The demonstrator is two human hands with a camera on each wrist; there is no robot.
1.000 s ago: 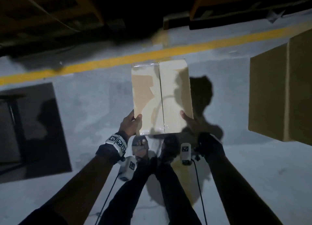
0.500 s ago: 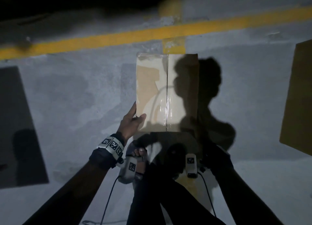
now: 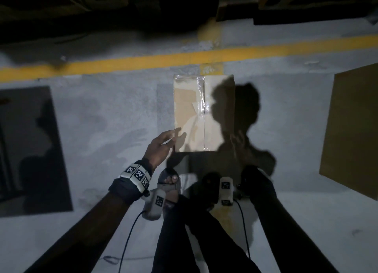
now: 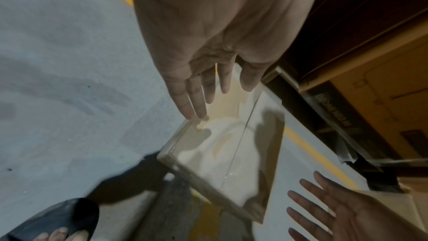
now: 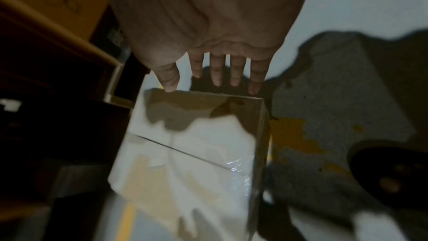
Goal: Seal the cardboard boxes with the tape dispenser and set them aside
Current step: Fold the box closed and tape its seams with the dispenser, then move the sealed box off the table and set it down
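A tan rectangular cardboard box (image 3: 204, 113) is lying flat on the pale grey concrete floor (image 3: 114, 117), its long centre seam covered by a glossy strip of clear tape (image 3: 201, 100). Its far end is sitting just short of a yellow painted floor line (image 3: 143, 60), and its near end is lying just ahead of the person's sandalled feet (image 3: 168, 182).

The left hand (image 3: 160, 147) is hovering at the box's near left corner with its fingers (image 4: 197, 96) straight and slightly spread, gripping nothing; the fingertips are just beside the edge (whether they are touching it cannot be told). The right hand (image 3: 241, 147) is sitting in deep shadow at the near right corner, its fingers (image 5: 234, 72) likewise straight, parted and released.

Bare floor is stretching out to the left of the box as far as a dark rectangular mat (image 3: 30, 149). To the right, a gap of floor is separating it from a larger brown cardboard box (image 3: 356, 133).

The head view is hiding the right hand's pose in shadow; the right wrist view is showing its open palm above the box's edge. The left wrist view is showing both open palms at once, and also dark shelving with stacked brown cartons (image 4: 379, 83) beyond the yellow line.
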